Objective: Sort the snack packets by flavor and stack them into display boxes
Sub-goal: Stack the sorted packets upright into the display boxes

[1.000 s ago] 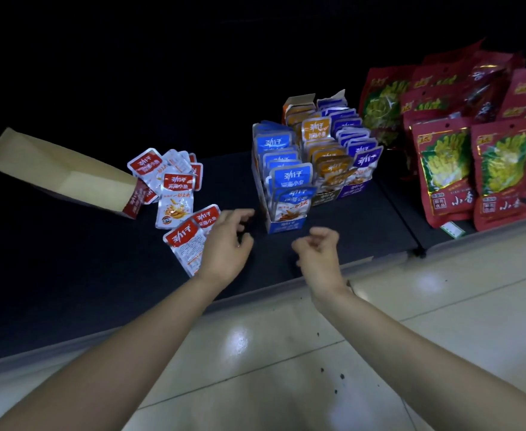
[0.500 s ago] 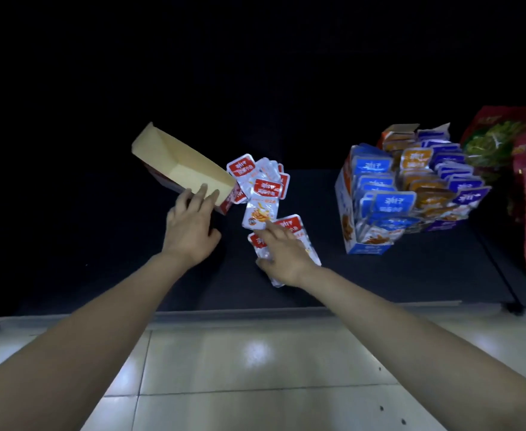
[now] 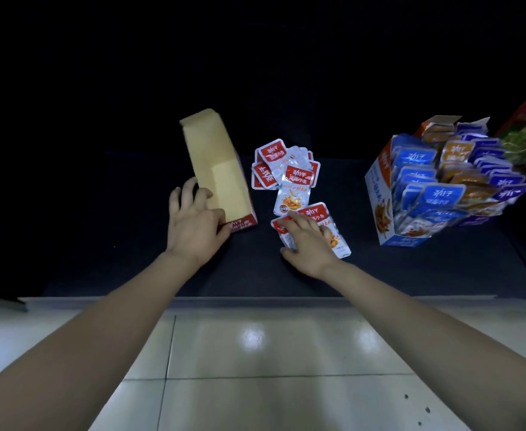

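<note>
Left hand (image 3: pixel 193 227) tight round box (image 3: pixel 212 163) (near end), right hand (image 3: pixel 308 244) tight on red packets (image 3: pixel 316 212)

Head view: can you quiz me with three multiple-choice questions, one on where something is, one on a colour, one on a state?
1. Where do the loose packets lie from the box that the left hand holds?
A) to its right
B) to its left
C) inside it

2. What colour are the tops of those packets?
A) green
B) red
C) blue

3. How is that box?
A) packed full
B) sealed shut
C) open and empty

Answers:
1 A: the packets lie right of the box, some under the right hand.
2 B: each one shows a red band at the top.
3 C: its bare tan inside shows, with nothing in it.
</note>
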